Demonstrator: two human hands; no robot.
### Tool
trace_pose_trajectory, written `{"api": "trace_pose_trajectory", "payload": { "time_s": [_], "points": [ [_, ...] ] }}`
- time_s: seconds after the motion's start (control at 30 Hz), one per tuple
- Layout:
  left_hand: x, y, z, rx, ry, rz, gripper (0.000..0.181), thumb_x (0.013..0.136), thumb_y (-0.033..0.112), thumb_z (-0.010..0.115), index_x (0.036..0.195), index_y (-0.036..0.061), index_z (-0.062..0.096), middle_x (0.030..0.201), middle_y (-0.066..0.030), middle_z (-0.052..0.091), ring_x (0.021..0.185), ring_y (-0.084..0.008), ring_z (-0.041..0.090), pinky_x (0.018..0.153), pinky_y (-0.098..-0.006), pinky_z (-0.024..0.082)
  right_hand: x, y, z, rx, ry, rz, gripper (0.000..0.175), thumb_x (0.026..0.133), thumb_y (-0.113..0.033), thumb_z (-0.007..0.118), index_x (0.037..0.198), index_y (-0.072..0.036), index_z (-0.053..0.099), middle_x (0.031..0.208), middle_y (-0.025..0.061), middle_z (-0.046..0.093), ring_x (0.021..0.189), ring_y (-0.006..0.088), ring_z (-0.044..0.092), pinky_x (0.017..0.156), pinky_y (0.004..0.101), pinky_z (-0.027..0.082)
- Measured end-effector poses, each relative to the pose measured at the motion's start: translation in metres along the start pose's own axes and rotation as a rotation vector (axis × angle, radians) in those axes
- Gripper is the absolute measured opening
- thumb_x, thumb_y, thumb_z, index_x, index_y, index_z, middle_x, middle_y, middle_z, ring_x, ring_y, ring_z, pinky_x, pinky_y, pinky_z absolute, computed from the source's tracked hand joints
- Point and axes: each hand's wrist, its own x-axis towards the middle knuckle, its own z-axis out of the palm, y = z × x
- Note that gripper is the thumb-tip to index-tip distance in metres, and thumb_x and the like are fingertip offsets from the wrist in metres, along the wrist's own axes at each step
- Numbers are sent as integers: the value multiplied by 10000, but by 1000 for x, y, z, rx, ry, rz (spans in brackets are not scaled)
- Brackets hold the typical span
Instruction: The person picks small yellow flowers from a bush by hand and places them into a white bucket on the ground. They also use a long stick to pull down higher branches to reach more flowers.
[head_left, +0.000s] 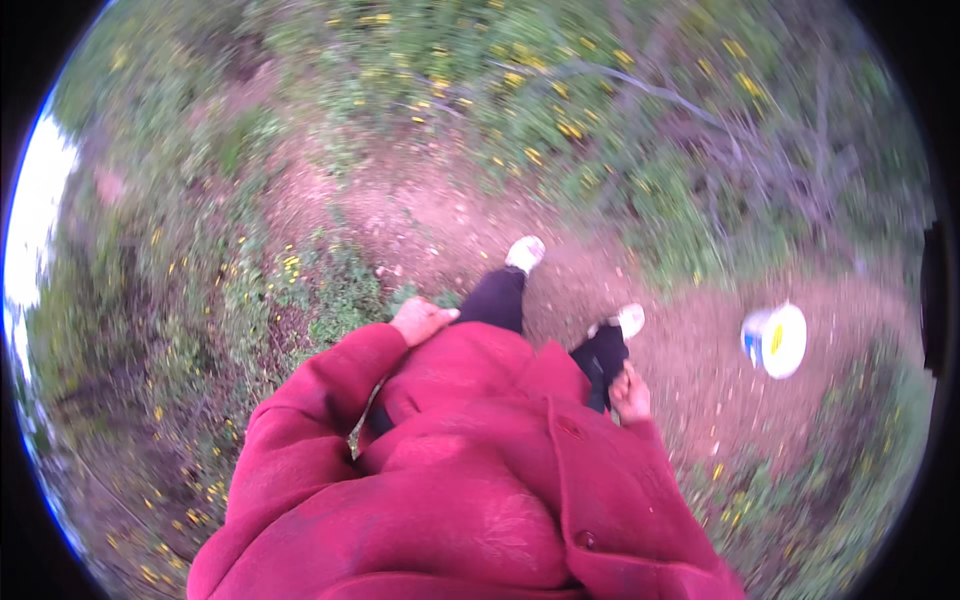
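My left hand (422, 321) is low in front of me, beside the hem of my red coat (450, 457). Its fingers are partly hidden, so whether they pinch the cloth is unclear. On the other side, my right hand (631, 394) hangs by my dark trouser leg (598, 360) with its fingers curled. I make out nothing in it, though blur hides the detail. Some way to the right of that hand, a white plastic bucket (786, 341) with blue and yellow markings is on the dirt.
I stand on a bare, reddish dirt path (442, 202), one light shoe (526, 253) ahead of the other (630, 320). Green plants with yellow flowers (570, 127) border it. Dry branches (795, 172) spread at the upper right, and low greenery (345, 300) grows close on my left.
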Motion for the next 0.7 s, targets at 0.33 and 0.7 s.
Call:
{"api": "trace_pose_trajectory", "payload": {
  "time_s": [0.33, 0.7],
  "points": [
    [-36, -46, -37, -405, 91, 93, 339, 873, 314, 526, 1033, 20, 581, 1003, -161, 594, 963, -247, 576, 837, -360, 449, -44, 25, 166, -531, 120, -235, 192, 928, -228, 473, 851, -67, 541, 641, -19, 460, 514, 90, 407, 456, 226, 333],
    [-131, -59, 24, -707, 480, -121, 351, 879, 308, 493, 1008, -8, 573, 965, -181, 614, 911, -285, 593, 814, -365, 451, -70, 50, 284, -998, -288, 52, 336, 919, -327, 495, 683, -88, 471, 426, -48, 285, 339, 71, 286, 324, 233, 231]
  ]
}}
